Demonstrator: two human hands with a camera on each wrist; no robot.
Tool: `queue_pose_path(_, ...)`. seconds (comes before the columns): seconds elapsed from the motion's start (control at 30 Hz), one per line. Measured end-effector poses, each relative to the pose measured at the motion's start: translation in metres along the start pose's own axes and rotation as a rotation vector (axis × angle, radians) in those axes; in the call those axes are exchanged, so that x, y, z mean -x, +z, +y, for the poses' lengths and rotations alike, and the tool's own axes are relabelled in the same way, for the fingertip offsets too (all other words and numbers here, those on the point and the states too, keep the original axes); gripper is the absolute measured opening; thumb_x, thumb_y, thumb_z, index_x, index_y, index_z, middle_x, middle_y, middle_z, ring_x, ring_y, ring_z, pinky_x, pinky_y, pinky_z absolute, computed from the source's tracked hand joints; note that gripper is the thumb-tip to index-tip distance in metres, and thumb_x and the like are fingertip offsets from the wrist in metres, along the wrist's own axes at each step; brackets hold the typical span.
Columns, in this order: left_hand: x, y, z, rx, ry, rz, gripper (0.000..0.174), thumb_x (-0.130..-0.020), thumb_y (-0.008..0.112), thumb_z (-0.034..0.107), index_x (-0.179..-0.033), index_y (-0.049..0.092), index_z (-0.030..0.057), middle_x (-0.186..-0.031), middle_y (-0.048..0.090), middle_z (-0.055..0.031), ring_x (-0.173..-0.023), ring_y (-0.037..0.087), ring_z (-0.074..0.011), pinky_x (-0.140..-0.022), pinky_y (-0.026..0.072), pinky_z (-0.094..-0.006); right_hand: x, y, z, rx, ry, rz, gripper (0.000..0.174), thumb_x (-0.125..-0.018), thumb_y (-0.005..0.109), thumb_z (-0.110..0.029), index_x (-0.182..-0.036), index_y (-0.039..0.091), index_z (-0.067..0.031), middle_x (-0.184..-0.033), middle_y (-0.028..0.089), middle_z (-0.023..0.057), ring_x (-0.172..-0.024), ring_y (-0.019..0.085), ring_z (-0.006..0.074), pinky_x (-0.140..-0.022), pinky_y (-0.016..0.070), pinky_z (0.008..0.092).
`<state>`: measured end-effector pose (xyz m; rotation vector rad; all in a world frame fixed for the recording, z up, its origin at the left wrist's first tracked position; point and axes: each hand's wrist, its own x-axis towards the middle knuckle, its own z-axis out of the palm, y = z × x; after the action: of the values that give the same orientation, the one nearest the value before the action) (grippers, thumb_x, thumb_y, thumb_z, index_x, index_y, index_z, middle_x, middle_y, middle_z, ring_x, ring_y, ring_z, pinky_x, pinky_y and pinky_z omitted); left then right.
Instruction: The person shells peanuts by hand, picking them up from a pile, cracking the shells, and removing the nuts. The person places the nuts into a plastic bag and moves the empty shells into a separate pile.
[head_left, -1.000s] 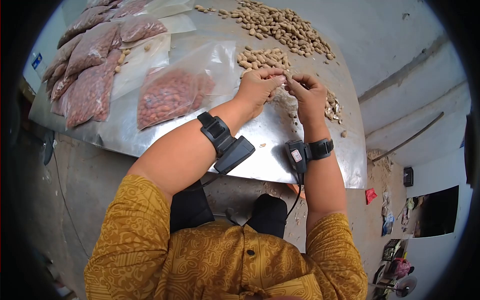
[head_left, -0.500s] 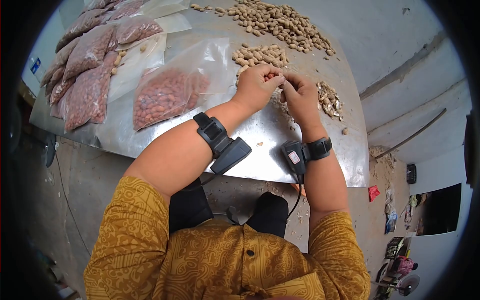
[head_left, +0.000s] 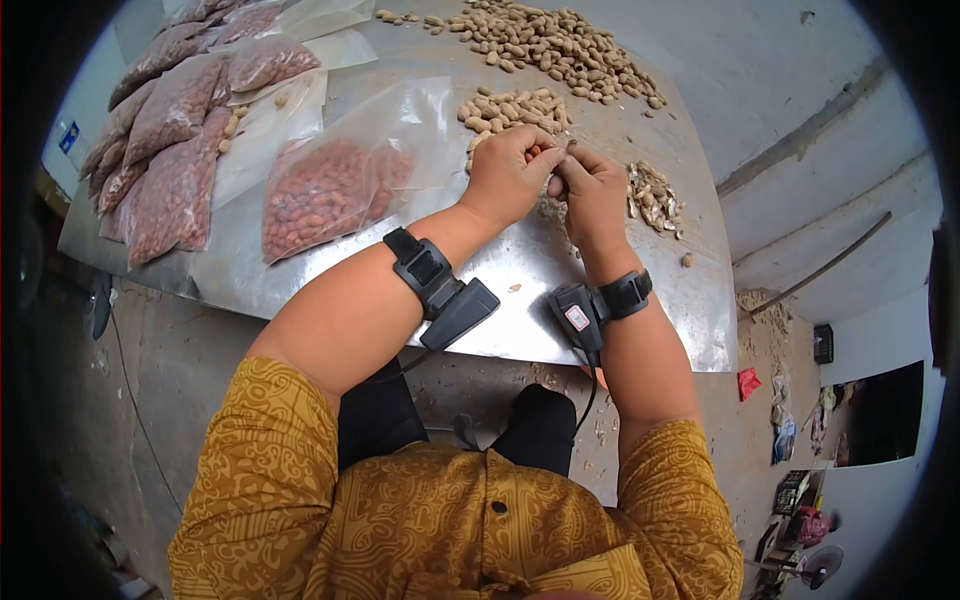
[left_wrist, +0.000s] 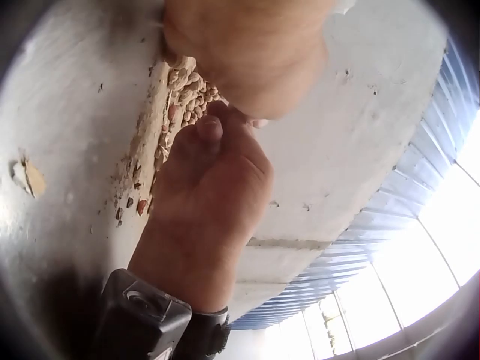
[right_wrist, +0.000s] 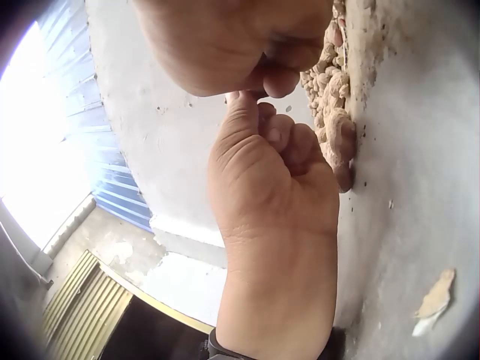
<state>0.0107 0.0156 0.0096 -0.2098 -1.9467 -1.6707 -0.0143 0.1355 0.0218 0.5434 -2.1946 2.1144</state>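
Both hands meet at the fingertips over the metal table (head_left: 390, 270). My left hand (head_left: 508, 178) curls its fingers around red peanut kernels (head_left: 533, 153), which show between thumb and forefinger. The right hand (head_left: 594, 200) has its thumb and forefinger bent together on a peanut (head_left: 569, 145), mostly hidden by the fingers. Just beyond the hands lies a small heap of unshelled peanuts (head_left: 520, 107). Broken shells (head_left: 655, 200) are piled right of the right hand. An open clear bag of red kernels (head_left: 335, 185) lies left of the left hand.
Filled bags of kernels (head_left: 175, 120) are stacked at the far left, beside flat plastic bags (head_left: 270, 130) with a few loose peanuts on them. A large pile of unshelled peanuts (head_left: 560, 50) spreads along the back. The table's front edge passes under the forearms.
The fingertips have drawn slightly apart, and the right hand has turned and shifted a little left. Red kernels remain in the left hand. The bags and piles keep their places on the table.
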Motion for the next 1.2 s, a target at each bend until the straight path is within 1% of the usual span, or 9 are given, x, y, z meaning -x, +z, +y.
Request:
queue_pose_path(0.07, 0.0, 0.001, 0.0, -0.019, 0.032, 0.004, 0.011, -0.078, 0.063, 0.012, -0.081, 0.062, 0.0015, -0.067, 0.062, -0.0083, -0.058, 0.058, -0.0133, -0.055, 0.0463, -0.0263, -0.002, -0.001, 0.005, -0.171, 0.044, 0.005, 0.014, -0.084, 0.052, -0.007, -0.085, 0.063, 0.0016, -0.062, 0.057, 0.0039, -0.049, 0.051, 0.0086, -0.045, 0.0397, 0.0201)
queue_pose_path(0.23, 0.0, 0.001, -0.001, 0.006, 0.062, 0.024, 0.01, -0.079, 0.06, 0.009, -0.083, 0.063, 0.0011, -0.068, 0.063, -0.0071, -0.059, 0.058, -0.0113, -0.055, 0.0461, -0.0246, -0.002, 0.001, 0.003, -0.509, 0.164, 0.063, 0.013, -0.089, 0.051, -0.012, -0.093, 0.057, -0.0009, -0.069, 0.057, 0.0037, -0.052, 0.052, 0.0107, -0.047, 0.0422, 0.021)
queue_pose_path(0.43, 0.0, 0.002, -0.003, 0.109, 0.004, 0.026, 0.015, -0.079, 0.06, 0.008, -0.092, 0.065, 0.002, -0.072, 0.064, -0.0046, -0.061, 0.058, -0.0089, -0.057, 0.0462, -0.0228, -0.006, -0.005, 0.005, -0.717, 0.222, 0.041, 0.016, -0.091, 0.049, -0.014, -0.101, 0.052, -0.0027, -0.076, 0.056, 0.0046, -0.057, 0.054, 0.0121, -0.052, 0.0444, 0.023)
queue_pose_path(0.53, 0.001, 0.0, 0.004, 0.162, -0.009, -0.005, 0.016, -0.079, 0.06, 0.006, -0.094, 0.065, 0.0022, -0.075, 0.065, -0.005, -0.064, 0.059, -0.0091, -0.059, 0.047, -0.0222, -0.008, -0.01, 0.01, -0.771, 0.214, -0.025, 0.019, -0.093, 0.044, -0.017, -0.101, 0.051, -0.0011, -0.087, 0.057, 0.0089, -0.066, 0.053, 0.0134, -0.058, 0.0461, 0.0254)
queue_pose_path(0.73, 0.002, 0.0, 0.006, 0.162, 0.01, -0.059, 0.019, -0.079, 0.058, 0.004, -0.097, 0.066, 0.0016, -0.083, 0.065, -0.0069, -0.07, 0.062, -0.0104, -0.062, 0.0482, -0.0213, -0.011, -0.009, 0.013, -0.907, 0.358, -0.023, 0.021, -0.093, 0.043, -0.02, -0.099, 0.053, -0.0028, -0.081, 0.056, 0.0073, -0.062, 0.05, 0.0141, -0.056, 0.0431, 0.0246)
queue_pose_path(0.93, -0.001, -0.001, 0.002, 0.187, -0.06, -0.026, 0.021, -0.081, 0.06, 0.007, -0.1, 0.064, 0.0004, -0.08, 0.061, -0.0025, -0.068, 0.052, -0.0065, -0.061, 0.0435, -0.0198, -0.008, -0.009, 0.007, -0.855, 0.403, -0.028, 0.018, -0.092, 0.044, -0.018, -0.094, 0.055, -0.0036, -0.081, 0.058, 0.0076, -0.059, 0.049, 0.013, -0.054, 0.0403, 0.023)
queue_pose_path(1.03, -0.004, -0.001, -0.006, 0.235, -0.122, -0.015, 0.022, -0.081, 0.06, 0.008, -0.101, 0.064, -0.0011, -0.079, 0.059, 0.0001, -0.068, 0.049, -0.0052, -0.061, 0.0418, -0.0189, -0.009, -0.014, 0.006, -0.688, 0.347, -0.114, 0.012, -0.089, 0.05, -0.014, -0.092, 0.055, -0.0045, -0.075, 0.058, 0.0061, -0.054, 0.047, 0.0106, -0.049, 0.0375, 0.0205)
queue_pose_path(1.13, -0.006, 0.0, -0.012, 0.249, -0.155, -0.028, 0.022, -0.082, 0.06, 0.008, -0.101, 0.063, -0.0025, -0.077, 0.058, 0.0005, -0.069, 0.049, -0.0049, -0.061, 0.0411, -0.018, -0.004, -0.009, 0.002, -0.428, 0.278, -0.079, 0.007, -0.085, 0.055, -0.011, -0.088, 0.055, -0.0045, -0.068, 0.056, 0.0039, -0.05, 0.045, 0.0084, -0.045, 0.0342, 0.0187)
queue_pose_path(1.2, -0.006, 0.001, -0.015, 0.296, -0.185, -0.024, 0.023, -0.082, 0.061, 0.009, -0.102, 0.062, -0.0029, -0.076, 0.056, 0.001, -0.066, 0.048, -0.0042, -0.058, 0.0393, -0.0172, -0.004, -0.009, 0.001, -0.415, 0.277, -0.11, 0.007, -0.085, 0.057, -0.012, -0.085, 0.053, -0.0054, -0.065, 0.053, 0.0023, -0.05, 0.043, 0.0075, -0.045, 0.0333, 0.0183)
